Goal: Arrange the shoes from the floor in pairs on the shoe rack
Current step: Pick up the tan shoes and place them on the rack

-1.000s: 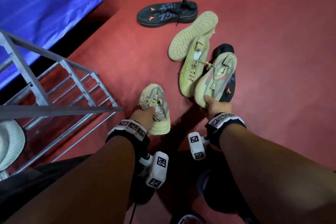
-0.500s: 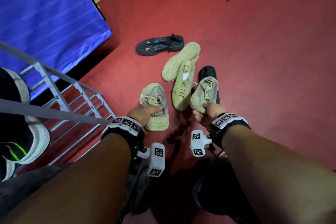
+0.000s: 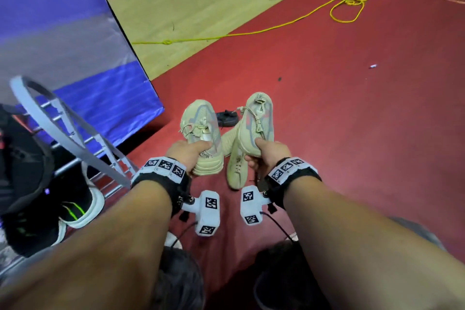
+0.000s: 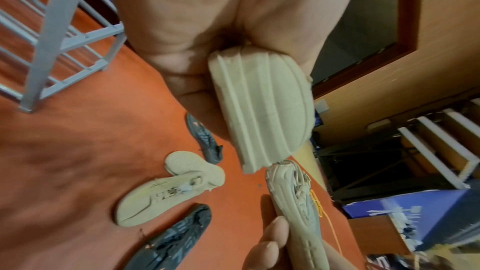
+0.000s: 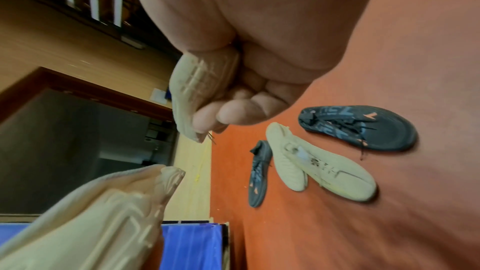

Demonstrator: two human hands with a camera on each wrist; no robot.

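Above the red floor (image 3: 352,133), the left hand (image 3: 187,152) is gripping one beige knit sneaker (image 3: 201,131) at its heel, fingers curled around it. Beside it, the right hand (image 3: 268,155) is gripping the matching beige sneaker (image 3: 256,123) likewise. Both are being held off the ground, right of the grey metal shoe rack (image 3: 75,138).

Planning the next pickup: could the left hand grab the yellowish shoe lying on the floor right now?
Probably not yet: the left hand already grips a beige shoe by its heel. The yellowish shoe lies uncovered on the red floor, so only the full hand prevents it.
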